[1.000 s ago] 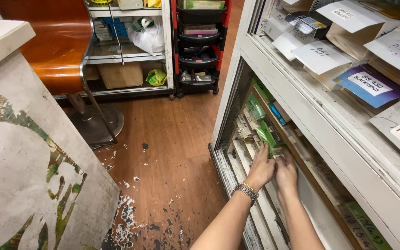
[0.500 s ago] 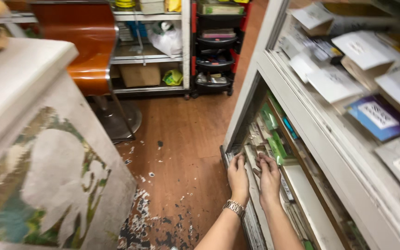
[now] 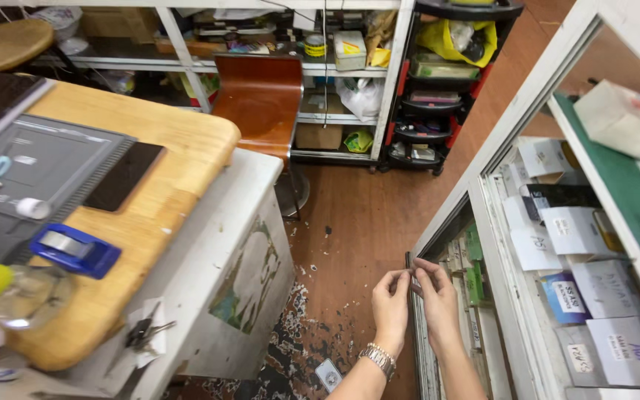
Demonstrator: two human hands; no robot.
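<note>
Cluttered shelves (image 3: 483,274) flank both hands (image 3: 414,298).

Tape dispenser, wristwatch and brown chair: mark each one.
Blue tape dispenser (image 3: 75,250), head view, on its blue body.
Metal wristwatch (image 3: 378,358), head view, on the band at the left wrist.
Brown chair (image 3: 259,100), head view, on its backrest.

Two hands work low at the cabinet: the left hand (image 3: 392,302) and the right hand (image 3: 436,296). One wristwatch (image 3: 378,358) shows. One brown chair (image 3: 259,104) stands by the shelves. On the wooden counter (image 3: 179,148) lie one blue tape dispenser (image 3: 74,250), one dark phone (image 3: 124,176), one bottle (image 3: 5,292) and perhaps one bunch of keys (image 3: 142,333).
</note>
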